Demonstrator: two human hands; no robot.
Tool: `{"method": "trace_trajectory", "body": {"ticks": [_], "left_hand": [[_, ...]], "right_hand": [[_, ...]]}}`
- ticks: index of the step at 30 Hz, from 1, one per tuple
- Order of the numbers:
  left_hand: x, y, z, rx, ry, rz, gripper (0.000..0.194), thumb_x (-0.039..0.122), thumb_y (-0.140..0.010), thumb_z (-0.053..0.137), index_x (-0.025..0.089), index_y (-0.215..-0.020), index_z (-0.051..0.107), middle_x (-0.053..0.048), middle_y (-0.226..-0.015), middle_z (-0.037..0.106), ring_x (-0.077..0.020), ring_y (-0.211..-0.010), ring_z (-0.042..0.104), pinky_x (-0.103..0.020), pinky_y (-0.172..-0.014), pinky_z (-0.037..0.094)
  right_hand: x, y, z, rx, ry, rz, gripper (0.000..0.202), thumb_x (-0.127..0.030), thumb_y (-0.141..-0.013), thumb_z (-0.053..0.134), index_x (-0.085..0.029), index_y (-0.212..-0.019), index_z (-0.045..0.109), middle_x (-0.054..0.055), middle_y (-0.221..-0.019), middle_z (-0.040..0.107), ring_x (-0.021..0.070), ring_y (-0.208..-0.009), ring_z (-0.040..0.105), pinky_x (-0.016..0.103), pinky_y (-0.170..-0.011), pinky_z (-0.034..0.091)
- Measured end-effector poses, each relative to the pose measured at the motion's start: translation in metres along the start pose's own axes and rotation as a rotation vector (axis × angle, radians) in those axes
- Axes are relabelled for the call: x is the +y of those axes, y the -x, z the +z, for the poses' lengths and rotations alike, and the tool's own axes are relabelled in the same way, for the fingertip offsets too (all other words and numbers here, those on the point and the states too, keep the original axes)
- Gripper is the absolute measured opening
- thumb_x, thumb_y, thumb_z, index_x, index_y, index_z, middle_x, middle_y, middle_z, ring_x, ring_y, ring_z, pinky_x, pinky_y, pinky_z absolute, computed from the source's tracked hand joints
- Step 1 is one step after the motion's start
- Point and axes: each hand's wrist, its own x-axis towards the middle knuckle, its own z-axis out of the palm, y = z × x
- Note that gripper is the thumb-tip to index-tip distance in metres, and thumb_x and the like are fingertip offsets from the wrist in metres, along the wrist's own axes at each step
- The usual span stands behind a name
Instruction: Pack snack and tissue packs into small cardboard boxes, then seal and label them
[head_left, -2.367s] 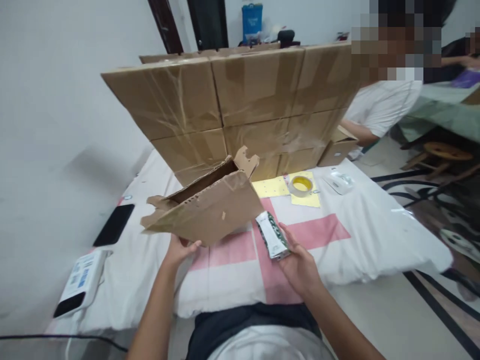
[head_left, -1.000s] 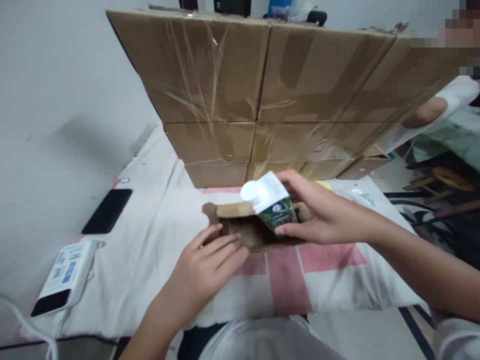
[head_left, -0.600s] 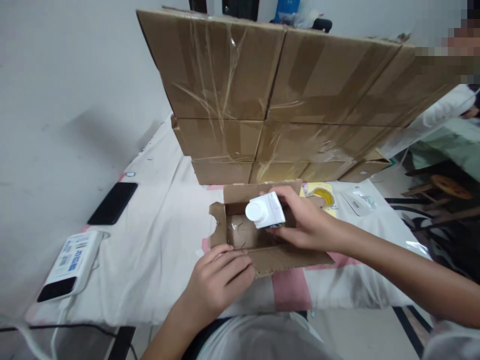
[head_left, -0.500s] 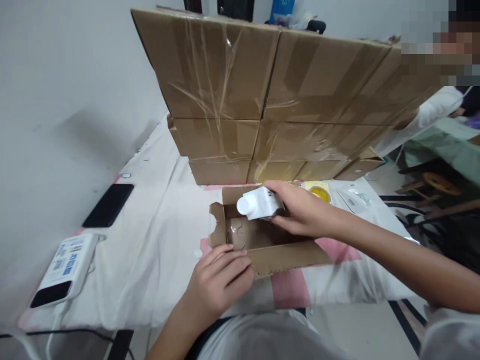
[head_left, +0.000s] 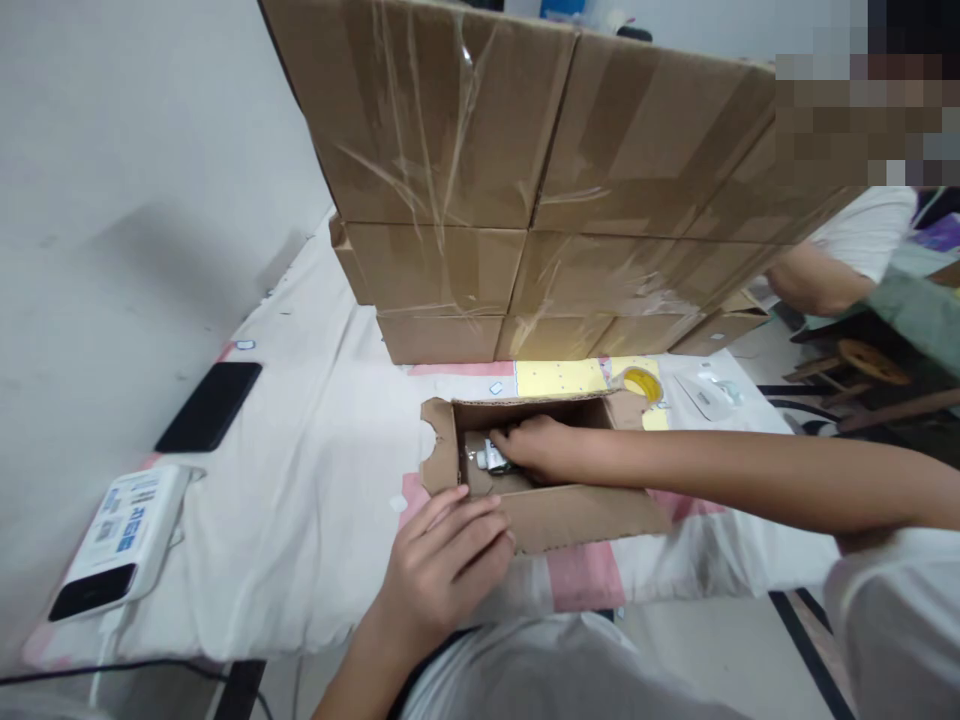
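Observation:
An open cardboard box (head_left: 592, 518) lies on the cloth-covered table, its front and left flaps folded outward. Reaching down inside it from the right is my right hand (head_left: 538, 447), closed around a small white bottle (head_left: 495, 457). The bottle lies on its side with its cap pointing left; my fingers hide much of it. My left hand (head_left: 450, 550) holds the box at its front left corner, fingers curled on the front flap and the fingertips at the rim.
A wall of taped cartons (head_left: 442, 270) stands behind the box. A yellow tape roll (head_left: 641, 385) and a white packet (head_left: 709, 397) sit at right. On the left are a black phone (head_left: 210, 407) and a white power bank (head_left: 124, 540) with a cable. Another person's arm (head_left: 825, 275) shows at far right.
My right hand has lowered the white bottle from above the box down into it. My left hand stays at the front left corner. The view has shifted slightly.

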Motion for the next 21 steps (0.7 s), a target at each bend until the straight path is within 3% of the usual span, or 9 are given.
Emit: {"method": "trace_trajectory", "body": {"ticks": [3, 5, 7, 9, 11, 13, 16, 18, 21], "left_hand": [[-0.002, 0.005, 0.002, 0.022, -0.065, -0.009, 0.019, 0.004, -0.091, 0.066, 0.022, -0.088, 0.069, 0.006, -0.093, 0.079, -0.0123, -0.105, 0.073, -0.041, -0.119, 0.037], [-0.006, 0.01, 0.003, 0.096, -0.149, -0.058, 0.02, 0.007, -0.087, 0.073, 0.025, -0.096, 0.07, 0.002, -0.11, 0.077, -0.0182, -0.123, 0.065, -0.048, -0.122, 0.034], [-0.014, 0.014, 0.001, 0.173, -0.191, -0.162, 0.045, 0.014, -0.08, 0.083, 0.027, -0.119, 0.066, -0.009, -0.143, 0.061, -0.0294, -0.144, 0.047, -0.055, -0.119, 0.039], [-0.023, 0.018, -0.001, 0.163, -0.13, -0.277, 0.077, 0.021, -0.077, 0.087, 0.026, -0.144, 0.049, -0.019, -0.161, 0.037, -0.0372, -0.151, 0.036, -0.061, -0.116, 0.044], [-0.033, 0.02, -0.001, 0.058, -0.047, -0.332, 0.078, 0.026, -0.083, 0.081, 0.025, -0.15, 0.041, -0.021, -0.164, 0.032, -0.038, -0.15, 0.039, -0.061, -0.114, 0.046], [-0.04, 0.02, 0.0, -0.053, -0.01, -0.321, 0.059, 0.026, -0.088, 0.076, 0.023, -0.141, 0.05, -0.02, -0.163, 0.037, -0.0365, -0.148, 0.045, -0.055, -0.11, 0.051], [-0.046, 0.015, 0.004, -0.1, 0.019, -0.239, 0.05, 0.019, -0.086, 0.076, 0.023, -0.132, 0.056, -0.019, -0.164, 0.038, -0.036, -0.145, 0.049, -0.051, -0.105, 0.055], [-0.049, 0.011, 0.005, -0.087, 0.027, -0.175, 0.067, 0.014, -0.084, 0.078, 0.026, -0.143, 0.049, -0.018, -0.163, 0.041, -0.0361, -0.145, 0.049, -0.055, -0.108, 0.052], [-0.057, 0.01, 0.006, -0.136, -0.056, -0.161, 0.083, 0.016, -0.084, 0.078, 0.028, -0.156, 0.039, -0.015, -0.146, 0.061, -0.0347, -0.14, 0.052, -0.056, -0.111, 0.048]], "right_hand": [[-0.001, 0.003, -0.017, -0.07, -0.092, 0.066, 0.063, -0.012, -0.082, 0.074, -0.002, -0.14, 0.052, 0.024, -0.111, 0.075, 0.0378, -0.097, 0.076, 0.04, -0.074, 0.057], [0.001, 0.023, -0.036, -0.018, -0.232, 0.069, 0.067, -0.029, -0.085, 0.078, -0.007, -0.143, 0.052, 0.023, -0.113, 0.075, 0.0367, -0.096, 0.076, 0.038, -0.072, 0.056], [0.006, 0.058, -0.052, 0.145, -0.382, 0.083, 0.055, -0.045, -0.095, 0.068, -0.014, -0.14, 0.056, 0.018, -0.111, 0.077, 0.0319, -0.093, 0.075, 0.036, -0.071, 0.055], [0.014, 0.099, -0.055, 0.41, -0.473, 0.175, 0.037, -0.045, -0.104, 0.051, -0.02, -0.129, 0.064, 0.012, -0.109, 0.077, 0.0263, -0.092, 0.074, 0.035, -0.076, 0.054], [0.024, 0.132, -0.043, 0.671, -0.497, 0.32, 0.03, -0.038, -0.106, 0.047, -0.021, -0.118, 0.069, 0.009, -0.108, 0.077, 0.0242, -0.095, 0.073, 0.036, -0.082, 0.053], [0.035, 0.148, -0.022, 0.792, -0.513, 0.376, 0.028, -0.033, -0.106, 0.047, -0.021, -0.113, 0.071, 0.008, -0.109, 0.078, 0.0245, -0.099, 0.072, 0.038, -0.088, 0.052], [0.048, 0.142, 0.006, 0.779, -0.569, 0.298, 0.032, -0.032, -0.107, 0.045, -0.019, -0.115, 0.072, 0.01, -0.115, 0.076, 0.0251, -0.108, 0.07, 0.041, -0.098, 0.05], [0.052, 0.131, 0.015, 0.78, -0.593, 0.289, 0.034, -0.033, -0.107, 0.044, -0.016, -0.121, 0.071, 0.012, -0.122, 0.074, 0.0254, -0.113, 0.067, 0.043, -0.103, 0.047], [0.049, 0.123, 0.014, 0.793, -0.625, 0.335, 0.041, -0.036, -0.107, 0.047, -0.016, -0.14, 0.061, 0.014, -0.132, 0.07, 0.0263, -0.121, 0.062, 0.047, -0.111, 0.04]]}}
